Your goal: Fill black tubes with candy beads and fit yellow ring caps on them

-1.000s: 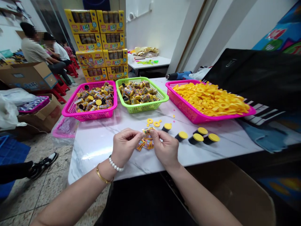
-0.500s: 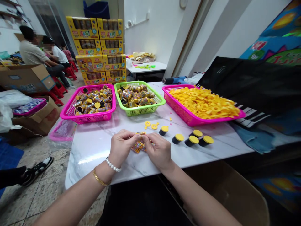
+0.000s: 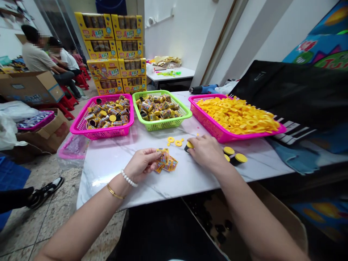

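Between thumb and fingers, my left hand (image 3: 143, 163) pinches a printed label sleeve (image 3: 164, 156), yellow and orange. Under it on the marble-look table lie several more flat label sleeves (image 3: 170, 165). My right hand (image 3: 207, 152) has its fingers around a small black cup with a yellow lid (image 3: 188, 145), which stands on the table. Similar black cups with yellow lids (image 3: 240, 158) stand just right of that hand, partly hidden by it and the forearm. Two yellow ring-shaped plastic pieces (image 3: 178, 142) lie beyond the label sleeves.
A pink basket (image 3: 78, 125) and a green basket (image 3: 163, 124) hold labelled cups. Another pink basket (image 3: 209, 125) is heaped with yellow plastic pieces. A blue heat gun (image 3: 203, 89) lies behind. Stacked yellow boxes (image 3: 104, 69) rise at the back; people (image 3: 38, 59) sit at far left.
My hands have parted. The right moved right and forward to a black cup and took hold of it; the left keeps a label sleeve, now opened out upright above the others.
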The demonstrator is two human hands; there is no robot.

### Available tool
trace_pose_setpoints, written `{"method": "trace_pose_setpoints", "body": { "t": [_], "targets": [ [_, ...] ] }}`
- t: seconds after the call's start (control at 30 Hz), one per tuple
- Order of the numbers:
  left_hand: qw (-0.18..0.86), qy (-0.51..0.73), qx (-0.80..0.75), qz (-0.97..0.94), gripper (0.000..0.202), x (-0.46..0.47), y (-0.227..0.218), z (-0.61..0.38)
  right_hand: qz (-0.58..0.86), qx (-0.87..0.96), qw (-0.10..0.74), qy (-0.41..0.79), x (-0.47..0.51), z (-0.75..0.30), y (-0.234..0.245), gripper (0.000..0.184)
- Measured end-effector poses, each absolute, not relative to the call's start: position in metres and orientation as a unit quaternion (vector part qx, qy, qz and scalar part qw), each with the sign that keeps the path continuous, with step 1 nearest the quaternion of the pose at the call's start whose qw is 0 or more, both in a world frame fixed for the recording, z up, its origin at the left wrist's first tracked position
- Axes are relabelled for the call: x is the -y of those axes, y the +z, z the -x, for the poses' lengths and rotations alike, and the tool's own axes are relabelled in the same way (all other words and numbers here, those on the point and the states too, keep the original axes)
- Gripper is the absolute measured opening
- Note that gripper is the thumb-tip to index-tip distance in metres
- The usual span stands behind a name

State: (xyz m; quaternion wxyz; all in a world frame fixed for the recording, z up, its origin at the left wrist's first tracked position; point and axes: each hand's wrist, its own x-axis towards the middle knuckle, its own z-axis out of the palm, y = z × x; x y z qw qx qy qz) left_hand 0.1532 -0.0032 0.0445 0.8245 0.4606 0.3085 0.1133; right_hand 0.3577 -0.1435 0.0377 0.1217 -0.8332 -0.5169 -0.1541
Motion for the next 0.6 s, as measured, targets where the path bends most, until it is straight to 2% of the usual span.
{"method": "trace_pose_setpoints", "body": {
  "t": [0.07, 0.2, 0.27, 0.4, 0.6],
  "targets": [
    [0.843, 0.095, -0.298, -0.438, 0.018, 0.001, 0.045, -0.153, 0.822, 0.517, 0.214, -0.109, 0.145, -0.355, 0.043, 0.017],
    [0.871, 0.105, -0.266, -0.400, 0.016, -0.006, 0.044, -0.153, 0.666, 0.471, 0.568, 0.115, 0.147, -0.326, 0.054, 0.035],
    [0.881, 0.106, -0.259, -0.382, 0.014, -0.007, 0.044, -0.153, 0.577, 0.440, 0.651, 0.221, 0.144, -0.311, 0.053, 0.040],
    [0.888, 0.097, -0.266, -0.362, 0.021, -0.007, 0.043, -0.153, 0.549, 0.417, 0.663, 0.290, 0.133, -0.292, 0.039, 0.040],
    [0.893, 0.084, -0.256, -0.361, 0.024, -0.008, 0.039, -0.153, 0.601, 0.380, 0.673, 0.203, 0.127, -0.283, 0.026, 0.029]
  ]
}}
